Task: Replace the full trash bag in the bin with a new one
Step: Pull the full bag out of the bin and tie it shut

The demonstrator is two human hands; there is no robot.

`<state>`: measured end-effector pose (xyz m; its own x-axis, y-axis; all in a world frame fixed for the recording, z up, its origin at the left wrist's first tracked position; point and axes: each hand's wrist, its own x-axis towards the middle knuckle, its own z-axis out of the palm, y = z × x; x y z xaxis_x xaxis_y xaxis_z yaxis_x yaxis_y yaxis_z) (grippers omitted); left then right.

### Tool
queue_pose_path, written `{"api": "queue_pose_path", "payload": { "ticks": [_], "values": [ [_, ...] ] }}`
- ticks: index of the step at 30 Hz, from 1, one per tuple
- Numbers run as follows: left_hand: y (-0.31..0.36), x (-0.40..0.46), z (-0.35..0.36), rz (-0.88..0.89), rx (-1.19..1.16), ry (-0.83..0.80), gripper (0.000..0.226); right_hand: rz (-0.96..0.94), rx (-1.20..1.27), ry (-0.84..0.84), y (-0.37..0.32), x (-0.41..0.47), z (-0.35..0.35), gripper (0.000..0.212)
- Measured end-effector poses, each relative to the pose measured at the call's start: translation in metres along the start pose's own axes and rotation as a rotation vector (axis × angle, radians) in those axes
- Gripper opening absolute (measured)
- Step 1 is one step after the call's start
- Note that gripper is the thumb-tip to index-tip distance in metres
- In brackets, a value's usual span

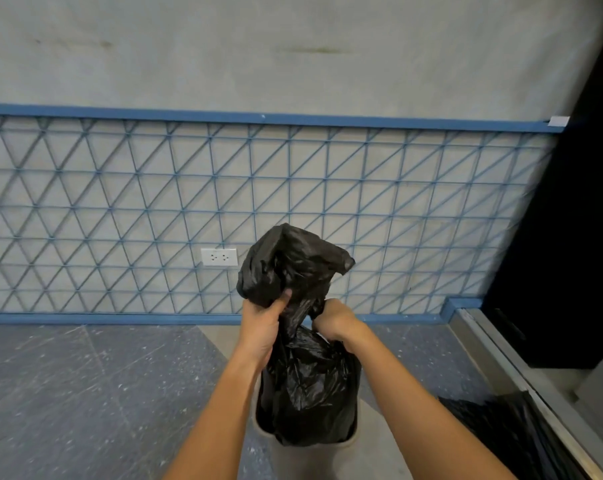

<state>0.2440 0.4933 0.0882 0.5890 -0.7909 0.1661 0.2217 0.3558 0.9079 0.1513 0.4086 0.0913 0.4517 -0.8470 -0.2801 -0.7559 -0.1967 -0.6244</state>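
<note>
Both my hands, left (263,323) and right (334,322), clamp the twisted neck of the full black trash bag (310,382) half-risen from the bin (268,441); if my grip slips or the thin plastic tears, it could spill.

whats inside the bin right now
A full black trash bag fills the bin; both hands, left and right, grip its twisted neck. The bag's contents and the bin's bottom are hidden.

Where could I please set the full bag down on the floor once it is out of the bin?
Bare floor lies left of the bin, up to the blue baseboard. Right of the bin is crowded: black plastic lies against the metal door track.
</note>
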Motion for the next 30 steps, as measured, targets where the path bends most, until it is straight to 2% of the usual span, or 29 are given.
{"api": "queue_pose_path", "payload": {
  "ticks": [2, 4, 6, 8, 10, 12, 14, 17, 20, 22, 25, 27, 28, 30],
  "values": [
    [0.001, 0.001, 0.002, 0.058, 0.168, -0.047, 0.028, -0.112, -0.235, 0.038, -0.004, -0.008, 0.005, 0.034],
    [0.001, 0.003, 0.002, 0.114, 0.443, -0.081, 0.025, -0.258, -0.359, 0.095, -0.005, -0.017, 0.009, 0.033],
    [0.001, 0.006, 0.001, 0.158, 0.82, -0.083, 0.013, -0.373, -0.42, 0.194, -0.002, -0.025, 0.01, 0.027],
    [0.006, 0.005, 0.0, 0.19, 1.152, -0.055, 0.02, -0.464, -0.462, 0.295, 0.005, -0.03, 0.012, 0.022],
    [0.012, 0.004, 0.001, 0.253, 1.309, -0.098, 0.02, -0.559, -0.51, 0.422, 0.011, -0.033, 0.015, 0.021],
    [0.019, 0.002, 0.003, 0.328, 1.479, -0.154, 0.004, -0.647, -0.559, 0.614, 0.022, -0.028, 0.024, 0.026],
    [0.021, 0.002, 0.003, 0.397, 1.612, -0.187, 0.014, -0.755, -0.498, 0.855, 0.03, -0.024, 0.032, 0.031],
    [0.022, 0.0, 0.002, 0.482, 1.726, -0.187, 0.019, -0.85, -0.372, 1.115, 0.037, -0.02, 0.035, 0.033],
    [0.022, -0.005, 0.003, 0.536, 1.819, -0.232, 0.031, -0.843, -0.321, 1.276, 0.037, -0.018, 0.034, 0.061],
    [0.021, -0.007, 0.003, 0.58, 1.817, -0.244, 0.04, -0.802, -0.402, 1.297, 0.035, -0.016, 0.031, 0.067],
    [0.02, -0.008, -0.001, 0.591, 1.645, -0.299, 0.053, -0.75, -0.472, 1.238, 0.036, -0.015, 0.028, 0.049],
    [0.016, -0.012, -0.009, 0.453, 1.324, -0.359, 0.061, -0.745, -0.457, 1.222, 0.041, -0.015, 0.03, 0.041],
    [0.015, -0.016, -0.011, 0.345, 1.069, -0.319, 0.067, -0.749, -0.447, 1.224, 0.043, -0.015, 0.031, 0.042],
    [0.007, -0.019, -0.016, 0.104, 0.563, -0.041, 0.082, -0.763, -0.434, 1.225, 0.046, -0.013, 0.032, 0.052]
  ]
}}
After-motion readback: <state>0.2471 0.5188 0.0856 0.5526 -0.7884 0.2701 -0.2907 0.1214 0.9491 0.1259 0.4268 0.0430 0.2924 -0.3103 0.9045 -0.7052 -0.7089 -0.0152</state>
